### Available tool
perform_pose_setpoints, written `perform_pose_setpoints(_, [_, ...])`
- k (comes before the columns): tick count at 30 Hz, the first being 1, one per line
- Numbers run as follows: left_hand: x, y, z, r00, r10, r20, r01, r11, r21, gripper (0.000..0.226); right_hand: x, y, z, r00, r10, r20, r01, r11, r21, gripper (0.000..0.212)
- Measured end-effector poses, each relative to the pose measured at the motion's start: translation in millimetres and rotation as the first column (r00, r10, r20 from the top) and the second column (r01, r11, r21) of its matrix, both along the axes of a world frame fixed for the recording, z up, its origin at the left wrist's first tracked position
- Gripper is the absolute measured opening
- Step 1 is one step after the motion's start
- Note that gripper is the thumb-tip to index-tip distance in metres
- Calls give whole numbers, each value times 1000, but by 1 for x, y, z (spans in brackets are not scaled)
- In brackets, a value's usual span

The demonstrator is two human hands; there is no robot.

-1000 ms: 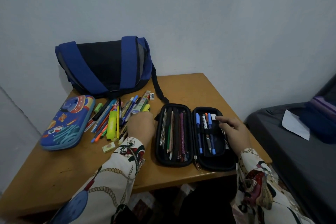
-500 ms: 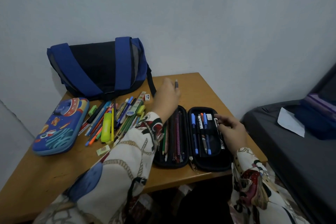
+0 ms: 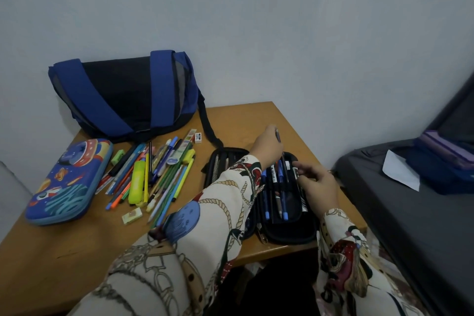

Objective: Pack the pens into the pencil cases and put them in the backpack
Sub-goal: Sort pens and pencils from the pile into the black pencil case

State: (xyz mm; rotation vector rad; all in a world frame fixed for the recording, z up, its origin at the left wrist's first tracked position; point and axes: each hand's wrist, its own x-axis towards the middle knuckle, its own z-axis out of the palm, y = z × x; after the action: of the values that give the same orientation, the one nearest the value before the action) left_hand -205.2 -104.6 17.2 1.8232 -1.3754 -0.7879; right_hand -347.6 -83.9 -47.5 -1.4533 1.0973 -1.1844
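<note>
On the worktop [image 3: 256, 115], right side: black pencil case [image 3: 282, 228] lies unzipped and flat, both halves showing. Right half holds several pens under its elastic band; left half holds pencils, mostly hidden by the sleeve.

Left hand [image 3: 266, 147] reaches across over the case, its grip pinched on a dark pen [image 3: 277, 135] held above the right half's far end. Judged: this pen is about to be slotted beside the others. Right hand [image 3: 316, 183] rests at the right half's outer edge, fingers loosely bent toward the band; it may be lifting the band or only steadying the case, and the view is too poor to say whether that grip is clamped on anything.

Remaining stock: loose pile of pens [image 3: 154, 174] near the worktop's centre-left, between the two cases, with a yellow highlighter among them and a small eraser [image 3: 132, 215] just in front. The pile is large.

Blue rocket-print pencil case [image 3: 68, 182], far left: closed, apparently not yet used.

Backpack [image 3: 125, 92] at the back against the wall; neither case is in it.

Progress estimate: early to middle. Black case partly filled; most pens unpacked; blue case to open and fill; both cases to zip and stow in the backpack.
</note>
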Motion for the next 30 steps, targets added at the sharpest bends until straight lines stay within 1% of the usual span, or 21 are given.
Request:
perform_pose_setpoints(2, [-3,2,-1,986,-92,137,83,994,73,22,0,0,1,1000,-2,-3,2,1000,2,36])
perform_pose_setpoints(3, [-4,4,-2,976,-123,179,105,989,107,16,0,1,1,1000,-3,-8,3,1000,0,36])
perform_pose_setpoints(5, [-6,7,-5,964,-161,213,132,981,144,12,-1,0,1,999,-7,-39,7,1000,-20,36])
perform_pose_setpoints(10, [-6,19,-7,895,-217,390,170,974,152,35,-1,-3,-2,999,-2,-48,0,999,-40,37])
perform_pose_setpoints(12, [-4,25,-7,870,-251,425,207,967,149,44,-2,-2,-2,999,1,-54,-3,999,-47,37])
perform_pose_setpoints(16, [2,33,-11,835,-288,469,262,957,122,49,-2,-2,-1,998,14,-57,-17,998,-58,44])
perform_pose_setpoints(20, [10,40,-14,803,-332,495,303,943,141,61,-2,-2,-1,998,14,-68,-17,999,-47,42])
perform_pose_setpoints(22, [16,45,-15,825,-301,478,301,950,79,60,-2,-1,-1,997,10,-83,-14,999,-48,40])
perform_pose_setpoints(26, [39,61,-21,890,-148,431,208,973,-97,47,-1,0,1,994,17,-111,-24,997,-67,29])
perform_pose_setpoints(28, [54,73,-28,898,-101,428,176,975,-137,41,-1,-1,2,982,45,-184,-58,996,-65,24])
perform_pose_setpoints(30, [69,85,-37,900,-51,433,137,976,-172,37,-1,0,4,969,68,-239,-82,995,-51,27])
